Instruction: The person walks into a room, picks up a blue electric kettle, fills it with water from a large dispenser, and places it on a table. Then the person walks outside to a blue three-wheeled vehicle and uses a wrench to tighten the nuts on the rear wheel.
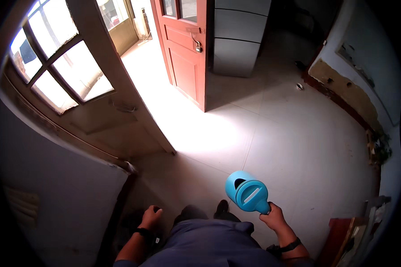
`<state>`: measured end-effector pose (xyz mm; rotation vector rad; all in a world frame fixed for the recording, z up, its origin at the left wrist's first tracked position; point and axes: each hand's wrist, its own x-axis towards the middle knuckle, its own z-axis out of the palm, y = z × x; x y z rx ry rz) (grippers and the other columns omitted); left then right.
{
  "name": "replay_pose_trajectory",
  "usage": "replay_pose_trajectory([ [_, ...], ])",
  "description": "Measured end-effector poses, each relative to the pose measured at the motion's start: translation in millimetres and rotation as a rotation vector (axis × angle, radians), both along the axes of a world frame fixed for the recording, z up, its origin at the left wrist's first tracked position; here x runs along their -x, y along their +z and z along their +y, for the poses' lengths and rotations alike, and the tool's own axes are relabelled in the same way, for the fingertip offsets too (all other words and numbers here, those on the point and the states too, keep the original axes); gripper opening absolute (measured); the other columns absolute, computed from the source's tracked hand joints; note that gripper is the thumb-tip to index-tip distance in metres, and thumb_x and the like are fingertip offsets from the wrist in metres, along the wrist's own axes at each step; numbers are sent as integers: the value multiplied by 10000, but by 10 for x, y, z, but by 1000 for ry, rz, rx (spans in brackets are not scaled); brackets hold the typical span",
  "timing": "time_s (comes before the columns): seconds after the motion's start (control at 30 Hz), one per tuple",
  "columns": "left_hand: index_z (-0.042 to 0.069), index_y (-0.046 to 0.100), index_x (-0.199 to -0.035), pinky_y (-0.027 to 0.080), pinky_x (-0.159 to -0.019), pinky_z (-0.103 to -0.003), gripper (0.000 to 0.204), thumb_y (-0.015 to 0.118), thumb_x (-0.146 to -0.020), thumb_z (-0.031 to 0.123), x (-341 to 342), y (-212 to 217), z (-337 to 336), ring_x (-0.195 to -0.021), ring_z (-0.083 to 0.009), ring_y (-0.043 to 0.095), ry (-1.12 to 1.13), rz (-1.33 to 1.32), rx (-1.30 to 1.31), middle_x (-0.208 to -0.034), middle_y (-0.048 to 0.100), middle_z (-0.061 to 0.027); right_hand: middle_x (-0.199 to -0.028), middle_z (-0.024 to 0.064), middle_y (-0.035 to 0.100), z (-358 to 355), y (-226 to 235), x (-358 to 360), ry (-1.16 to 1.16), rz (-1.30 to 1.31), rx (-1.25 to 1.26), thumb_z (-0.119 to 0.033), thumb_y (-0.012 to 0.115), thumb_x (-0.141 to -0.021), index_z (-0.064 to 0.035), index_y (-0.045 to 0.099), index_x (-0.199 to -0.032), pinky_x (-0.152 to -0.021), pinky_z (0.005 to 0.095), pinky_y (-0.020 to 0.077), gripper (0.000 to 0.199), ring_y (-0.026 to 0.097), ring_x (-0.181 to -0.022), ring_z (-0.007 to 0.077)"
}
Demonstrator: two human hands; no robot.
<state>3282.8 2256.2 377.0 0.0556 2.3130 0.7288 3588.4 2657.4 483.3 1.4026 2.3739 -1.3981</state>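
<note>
The pale floor (294,147) is stretching across the middle of the frame, with sunlight pouring onto it at upper centre. A brown door (107,127) with glass panes is standing at upper left, while a red door (185,71) is standing ajar at upper centre. Just right of the red door, a grey cabinet (237,42) is rising at the top of the frame. At bottom centre, a dark blue garment (209,244) is covering the person's body. A turquoise jug (250,196) is hovering over the floor at lower centre, slightly right, its lid facing up and a dark opening showing at its upper left. The right hand (274,216), at lower right, is gripping the jug's handle, its fingers closing around it. The left hand (152,217) is hanging at lower left, apart from the jug; its fingers are looking partly curled, but whether they are holding anything I cannot tell. A small padlock (198,46) is hanging on the red door.
</note>
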Motion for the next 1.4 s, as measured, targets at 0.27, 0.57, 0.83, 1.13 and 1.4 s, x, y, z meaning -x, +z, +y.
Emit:
replay_pose_trajectory([
  [0.27,-25,635,-1139,510,-915,-407,414,646,-891,306,1563,-249,1306,-1048,-343,662,40,3,4,-1088,693,-209,-781,102,647,1588,-151,2718,190,38,131,-135,717,-686,-15,637,-990,-684,344,517,336,625,-712,209],
  [0.57,-11,634,-1135,496,-935,-450,397,613,-902,309,3864,-136,3618,-1103,-389,609,-159,110,-116,-1167,641,-235,-789,105,649,2648,-51,5754,417,91,123,-130,724,-677,-19,641,-968,-705,343,511,322,630,-730,217],
  [0.83,-22,645,-1110,512,-891,-439,402,600,-889,311,5743,-211,4360,-1012,-380,652,239,166,-112,-1050,693,-211,-886,163,683,2958,-413,8553,731,243,94,-205,728,-692,-27,638,-1021,-763,394,523,384,668,-842,329],
  [1.13,-31,661,-1059,527,-852,-422,383,640,-884,309,7232,-573,3272,-959,-356,680,668,196,-37,-996,712,-205,-830,171,661,2258,-736,11304,836,201,246,-241,693,-696,-14,618,-1000,-705,408,503,387,649,-784,330],
  [1.4,-22,683,-1043,533,-846,-419,376,668,-856,304,8458,-910,1889,-947,-348,688,707,17,103,-993,717,-204,-852,127,670,1718,-1033,13298,788,132,273,-209,726,-703,-26,637,-1021,-717,344,505,377,650,-781,244],
])
